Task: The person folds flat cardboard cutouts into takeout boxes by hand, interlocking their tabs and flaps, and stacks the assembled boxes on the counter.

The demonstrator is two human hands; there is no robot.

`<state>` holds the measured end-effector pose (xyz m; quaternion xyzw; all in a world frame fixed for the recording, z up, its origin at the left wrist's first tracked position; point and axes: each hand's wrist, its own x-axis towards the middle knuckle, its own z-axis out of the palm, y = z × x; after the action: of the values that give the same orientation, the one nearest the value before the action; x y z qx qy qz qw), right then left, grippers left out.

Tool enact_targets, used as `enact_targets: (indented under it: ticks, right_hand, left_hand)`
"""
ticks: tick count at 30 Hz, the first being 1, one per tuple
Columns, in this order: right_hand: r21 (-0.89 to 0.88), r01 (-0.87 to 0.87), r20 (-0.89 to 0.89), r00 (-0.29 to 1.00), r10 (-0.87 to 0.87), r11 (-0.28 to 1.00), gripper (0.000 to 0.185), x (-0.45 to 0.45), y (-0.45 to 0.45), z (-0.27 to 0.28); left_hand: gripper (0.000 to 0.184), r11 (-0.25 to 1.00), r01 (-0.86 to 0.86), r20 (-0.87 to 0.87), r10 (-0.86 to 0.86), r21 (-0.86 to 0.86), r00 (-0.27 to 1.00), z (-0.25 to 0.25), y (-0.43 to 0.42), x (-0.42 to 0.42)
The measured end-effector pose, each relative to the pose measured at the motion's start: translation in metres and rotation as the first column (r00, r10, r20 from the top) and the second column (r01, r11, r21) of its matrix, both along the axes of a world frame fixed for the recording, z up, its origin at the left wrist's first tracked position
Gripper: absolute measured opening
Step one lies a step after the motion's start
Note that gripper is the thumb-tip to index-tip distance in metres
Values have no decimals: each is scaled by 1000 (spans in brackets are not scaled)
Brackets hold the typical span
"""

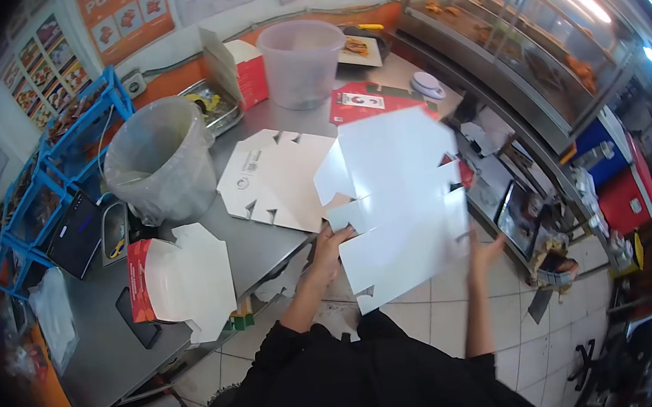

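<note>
A flat, glossy white carton blank [396, 188] with notched edges is held up in front of me. My left hand [329, 252] is closed on its left edge, thumb on the near face. At the right edge is my right hand [484, 254], slightly blurred, its visible fingers stretched out and apart; whether it touches the card is unclear. Behind the blank, another flat carton [268, 178] with dark print lies on the metal table, and a red printed carton [371, 103] lies farther back. A partly folded red-and-white box [191, 277] stands at the left front.
On the metal table [267, 249] stand a bag-lined bucket [159, 161], a translucent tub [303, 63], a metal tray [221, 115] and an upright red-and-white box [247, 73]. A phone [138, 318] lies near the front edge. Blue baskets [60, 164] line the left; a glass food display [507, 33] stands right.
</note>
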<state>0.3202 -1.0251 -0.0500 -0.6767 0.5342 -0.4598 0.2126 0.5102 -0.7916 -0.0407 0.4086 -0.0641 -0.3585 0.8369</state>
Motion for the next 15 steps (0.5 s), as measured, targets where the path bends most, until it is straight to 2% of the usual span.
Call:
enact_targets:
  ticks: [1, 2, 3, 4, 5, 7, 8, 9, 10, 11, 13, 14, 15]
  right_hand:
    - [328, -324, 330, 919, 214, 888, 83, -10, 18, -23]
    - [594, -606, 699, 714, 33, 529, 77, -20, 36, -46]
    - [716, -676, 698, 680, -226, 177, 72, -29, 54, -69]
    - [614, -782, 755, 545, -364, 103, 63, -29, 55, -99]
    - [609, -786, 758, 538, -370, 107, 63, -27, 46, -126]
    - [491, -840, 871, 477, -120, 230, 44, -20, 56, -133]
    - [487, -836, 871, 488, -62, 252, 37, -28, 52, -131]
    - [483, -838, 873, 482, -70, 256, 37, -33, 55, -112]
    - [559, -783, 814, 581, -1, 272, 38, -43, 56, -96]
    - [629, -719, 738, 672, 66, 295, 39, -55, 56, -81]
    - [661, -678, 703, 709, 51, 322, 33, -85, 48, -65]
    - [601, -686, 699, 700, 148, 410, 29, -107, 39, -65]
    - [533, -692, 677, 694, 245, 487, 26, -130, 30, -64]
  left_hand:
    - [21, 1000, 15, -6, -15, -4, 1000, -15, 0, -8]
    - [20, 999, 3, -49, 0, 44, 999, -29, 2, -16]
    - [19, 995, -7, -87, 15, 97, 996, -43, 5, -23]
    - [19, 995, 5, -82, 3, 99, 997, -58, 9, -25]
    - [17, 986, -5, -123, 26, 167, 992, -72, 16, -25]
    - [16, 968, -13, -156, 53, 250, 986, -78, 31, -33]
    - [16, 950, -70, -136, 116, 304, 984, -80, 35, -37]
    - [16, 928, -125, -114, 175, 352, 978, -80, 39, -42]
    - [26, 944, -25, -148, 78, 330, 986, -114, 47, -38]
    - [26, 943, -15, -147, 68, 332, 987, -112, 45, -51]
    - [41, 909, -291, 73, 282, 299, 957, -107, 39, -80]
    - [52, 855, -384, 76, 383, 349, 921, -111, 35, -98]
    - [52, 859, -371, 70, 371, 353, 926, -110, 28, -118]
